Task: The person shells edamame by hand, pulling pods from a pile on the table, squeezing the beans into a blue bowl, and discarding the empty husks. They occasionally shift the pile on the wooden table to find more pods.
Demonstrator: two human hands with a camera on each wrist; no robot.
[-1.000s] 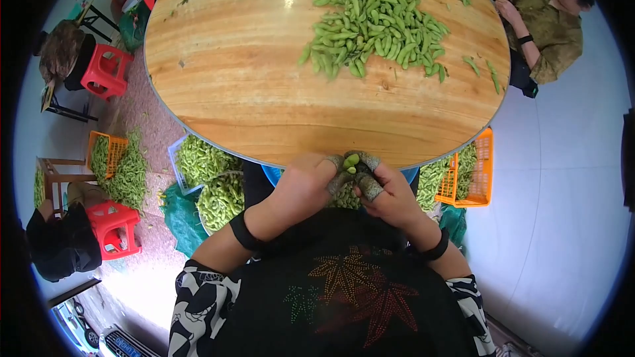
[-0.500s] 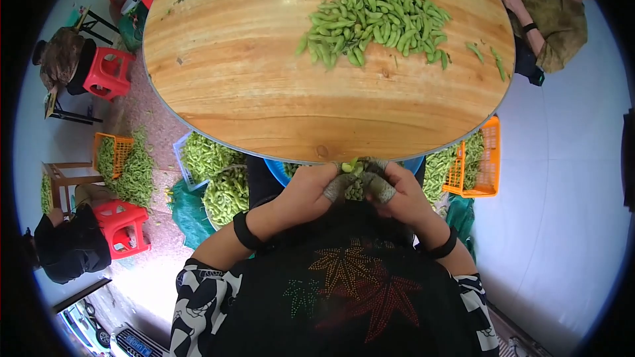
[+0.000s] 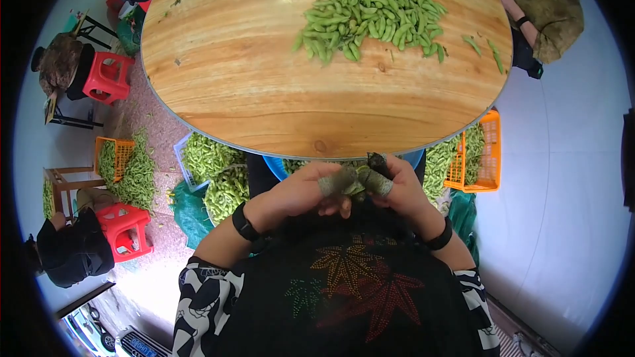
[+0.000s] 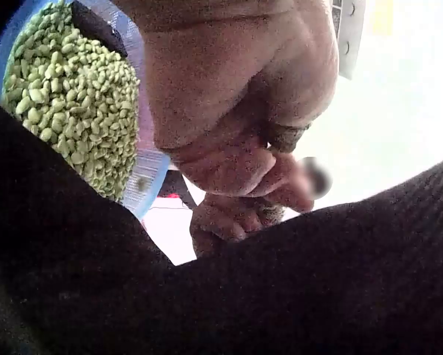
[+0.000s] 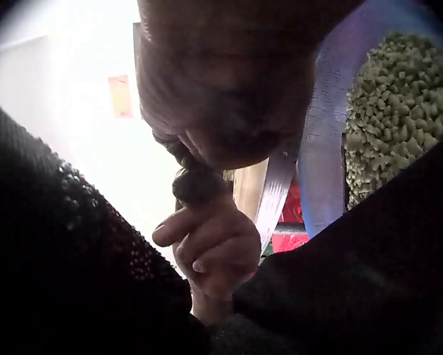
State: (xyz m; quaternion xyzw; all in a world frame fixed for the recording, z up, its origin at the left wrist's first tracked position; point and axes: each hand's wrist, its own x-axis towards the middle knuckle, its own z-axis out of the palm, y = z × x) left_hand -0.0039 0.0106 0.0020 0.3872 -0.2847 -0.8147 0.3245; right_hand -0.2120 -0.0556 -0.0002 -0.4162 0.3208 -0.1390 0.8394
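At the near edge of the round wooden table (image 3: 264, 119), my left hand (image 3: 307, 188) and right hand (image 3: 405, 192) meet thumb to thumb. Grey-green covers wrap the thumbs and some fingertips. Between them the fingers pinch a green soybean pod (image 3: 362, 173), mostly hidden and blurred. Curled fingers of the left hand (image 4: 244, 111) show in the left wrist view, and the right hand (image 5: 229, 103) is dark in its own wrist view. Below both hands a blue basin (image 3: 274, 168) holds many shelled soybeans (image 4: 81, 96).
A pile of soybean pods (image 3: 370, 13) covers the table's far part. Filled crates flank me, one orange crate (image 3: 489, 152) at right and a pale one (image 3: 185, 165) at left. Red stools (image 3: 122, 231) and seated people are at left; another person (image 3: 549, 13) sits at right.
My hands have shifted slightly down toward my body, and the left hand has turned so its lower fingers show. The pod, plainly visible between the fingertips earlier, is now mostly covered.
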